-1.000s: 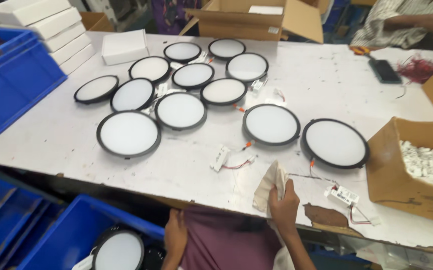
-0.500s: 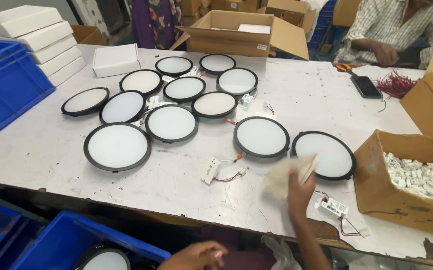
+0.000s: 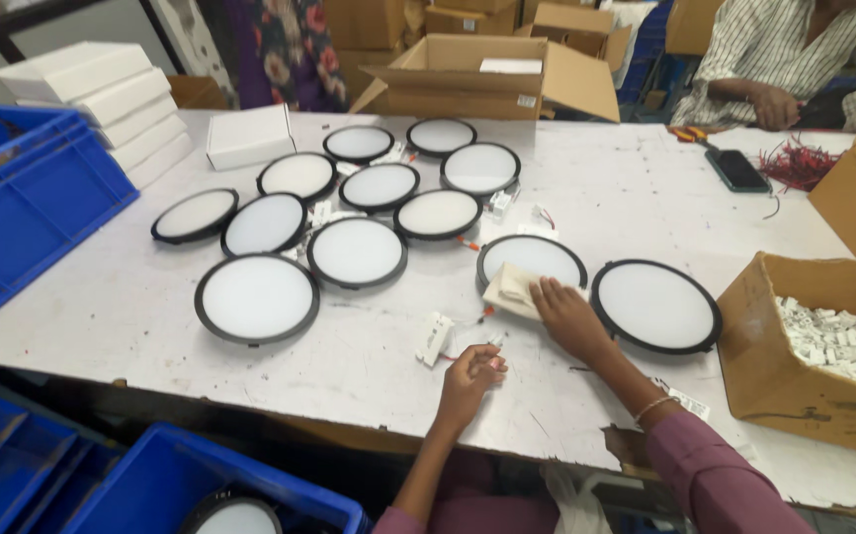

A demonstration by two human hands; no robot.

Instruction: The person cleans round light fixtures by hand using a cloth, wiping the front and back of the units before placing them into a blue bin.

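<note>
Right hand [image 3: 568,314] lies flat, fingers spread, pressing a cloth [image 3: 509,289] onto the near edge of a round panel [image 3: 532,259]. Left hand [image 3: 471,374] is closed around a small connector [image 3: 494,341] on the table [image 3: 102,326], just right of a white driver [image 3: 435,338]. Second panel [image 3: 655,306] sits just right of the right hand. Carton [image 3: 759,366] of white parts farther right.

My scuffed white worktable [image 3: 645,198] (edge chipped near me) sits among blue crates [image 3: 23,208], cardboard boxes [image 3: 468,74], stacked white boxes [image 3: 102,99]
</note>
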